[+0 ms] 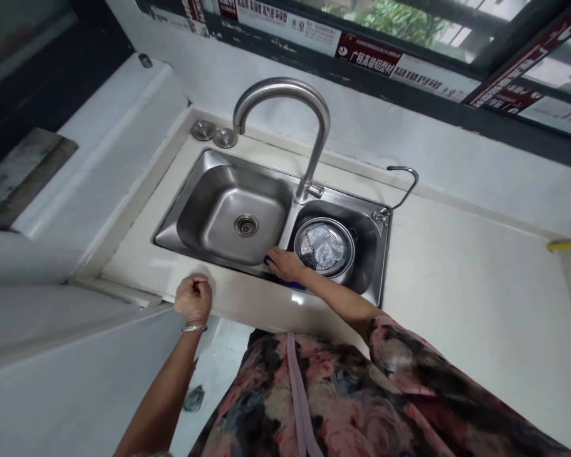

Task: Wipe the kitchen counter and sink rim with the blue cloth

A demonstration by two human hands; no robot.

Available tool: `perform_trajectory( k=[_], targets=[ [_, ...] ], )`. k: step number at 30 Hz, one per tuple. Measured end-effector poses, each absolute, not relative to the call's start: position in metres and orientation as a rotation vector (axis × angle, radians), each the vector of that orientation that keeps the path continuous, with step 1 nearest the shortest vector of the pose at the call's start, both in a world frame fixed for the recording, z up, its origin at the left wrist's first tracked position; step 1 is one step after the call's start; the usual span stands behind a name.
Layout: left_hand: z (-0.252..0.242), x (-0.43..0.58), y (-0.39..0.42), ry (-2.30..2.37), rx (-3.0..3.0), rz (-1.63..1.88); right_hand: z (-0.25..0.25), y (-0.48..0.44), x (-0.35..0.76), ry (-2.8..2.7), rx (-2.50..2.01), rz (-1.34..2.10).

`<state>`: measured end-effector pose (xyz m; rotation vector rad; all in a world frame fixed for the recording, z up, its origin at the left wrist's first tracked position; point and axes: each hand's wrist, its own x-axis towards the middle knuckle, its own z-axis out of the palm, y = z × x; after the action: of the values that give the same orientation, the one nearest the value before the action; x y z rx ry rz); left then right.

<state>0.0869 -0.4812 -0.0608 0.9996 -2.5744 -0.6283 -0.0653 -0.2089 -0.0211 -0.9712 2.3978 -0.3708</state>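
My right hand (pixel 284 263) presses down on a blue cloth (pixel 292 284) at the front rim of the steel double sink (pixel 171 230), between the two basins; only the cloth's edges show under the hand. My left hand (pixel 193 298) rests on the pale counter's front edge, left of the sink, its fingers curled in with nothing seen in them. A bracelet sits on that wrist. The right basin holds a round metal strainer bowl (pixel 341 259) with crumpled clear plastic (pixel 324 247) and a dark scrubber inside.
A tall curved tap (pixel 309 127) rises behind the sink, a thin small tap (pixel 402 184) at the right corner. Two round metal caps (pixel 214 133) lie at the back left. The drain (pixel 246 225) is in the left basin. A window runs along the back wall.
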Motion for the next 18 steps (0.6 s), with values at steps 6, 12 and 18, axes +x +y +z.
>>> perform_trajectory(
  k=[6, 12, 18],
  targets=[
    [-0.057, 0.089, -0.481, -2.587, 0.993, -0.619, -0.027, -0.211, -0.117, 2.564, -0.813, -0.351],
    [-0.053, 0.089, -0.48, -2.573, 1.008, -0.652, -0.027, -0.207, -0.199, 2.681, -0.655, -0.284],
    [-0.042, 0.087, -0.471, -2.538, 0.995, -0.788, -0.03, -0.206, -0.226, 2.766, -0.691, -0.194]
  ],
)
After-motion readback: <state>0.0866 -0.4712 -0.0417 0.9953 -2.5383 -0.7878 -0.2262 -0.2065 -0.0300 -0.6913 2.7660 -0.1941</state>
